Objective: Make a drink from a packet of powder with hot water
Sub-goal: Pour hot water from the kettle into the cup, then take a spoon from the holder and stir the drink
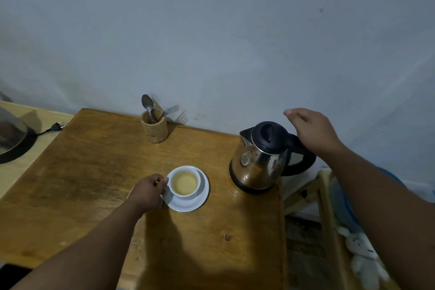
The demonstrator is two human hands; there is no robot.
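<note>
A white cup (196, 186) stands on a white saucer (195, 205) in the middle of the wooden table (94, 183). Pale yellowish liquid fills the cup. My left hand (148, 192) is closed on the cup's left side, at its handle. A steel electric kettle (261, 162) with a black lid and black handle sits on its base at the table's right edge. My right hand (310, 130) hovers just above and behind the kettle's handle, fingers spread, holding nothing. No powder packet is in view.
A wooden holder (155, 128) with a spoon (147, 103) and a fork stands at the back by the wall. A loose plug (56, 126) and a dark pan (10, 141) lie at the left. A wooden chair frame (327, 195) stands right of the table.
</note>
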